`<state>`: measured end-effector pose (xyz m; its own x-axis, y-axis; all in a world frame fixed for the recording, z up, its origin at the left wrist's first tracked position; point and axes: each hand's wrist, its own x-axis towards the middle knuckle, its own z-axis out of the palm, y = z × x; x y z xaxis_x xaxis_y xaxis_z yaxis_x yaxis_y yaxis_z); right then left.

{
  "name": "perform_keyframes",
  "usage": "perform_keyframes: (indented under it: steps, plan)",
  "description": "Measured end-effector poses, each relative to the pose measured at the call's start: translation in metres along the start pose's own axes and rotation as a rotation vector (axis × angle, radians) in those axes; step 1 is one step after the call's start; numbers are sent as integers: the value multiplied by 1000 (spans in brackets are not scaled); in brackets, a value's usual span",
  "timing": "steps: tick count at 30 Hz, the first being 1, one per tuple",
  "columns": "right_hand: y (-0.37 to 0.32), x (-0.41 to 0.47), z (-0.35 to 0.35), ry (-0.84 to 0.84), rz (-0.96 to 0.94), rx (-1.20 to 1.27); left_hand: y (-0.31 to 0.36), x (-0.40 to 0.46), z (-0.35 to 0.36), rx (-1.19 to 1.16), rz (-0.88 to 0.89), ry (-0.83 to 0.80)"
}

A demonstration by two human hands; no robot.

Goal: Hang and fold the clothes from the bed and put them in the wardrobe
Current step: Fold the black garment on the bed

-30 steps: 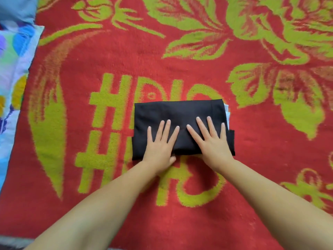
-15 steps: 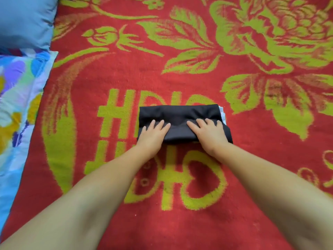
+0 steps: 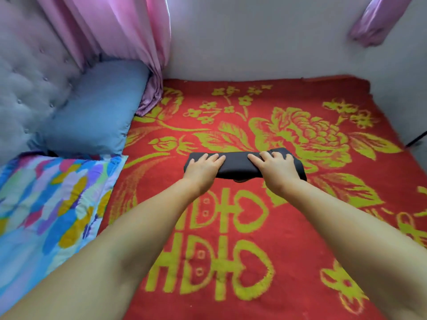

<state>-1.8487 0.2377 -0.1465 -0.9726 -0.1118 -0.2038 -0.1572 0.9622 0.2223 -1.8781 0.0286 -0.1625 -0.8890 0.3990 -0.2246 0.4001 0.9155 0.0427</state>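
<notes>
Folded black garment (image 3: 238,164) mid-frame, now lifted off red bed blanket (image 3: 300,227), left hand (image 3: 203,166) and right hand (image 3: 277,167) gripping its ends instead of pressing flat as earlier; probably ready for wardrobe.

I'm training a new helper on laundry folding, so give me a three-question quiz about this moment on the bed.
1. True or false: both hands grip the folded black garment.
2. What lies closest to the headboard? A) blue pillow B) black garment C) pink curtain tail
3. Fill in: the garment is over a red blanket patterned in ____.

Key:
1. True: the left hand holds the garment's left end and the right hand the right end.
2. A
3. yellow-green
</notes>
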Motion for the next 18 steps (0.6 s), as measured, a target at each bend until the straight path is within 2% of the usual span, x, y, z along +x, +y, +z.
perform_keyframes:
  steps: [5,11,18]
  plan:
    - [21,-39,-59,76,47,-26,20,-28,-60,25,54,99]
    - [60,-75,-88,156,35,-69,65,-50,-93,23,23,154]
    - [68,-99,-100,229,-160,-120,95,-104,-99,18,-171,126]
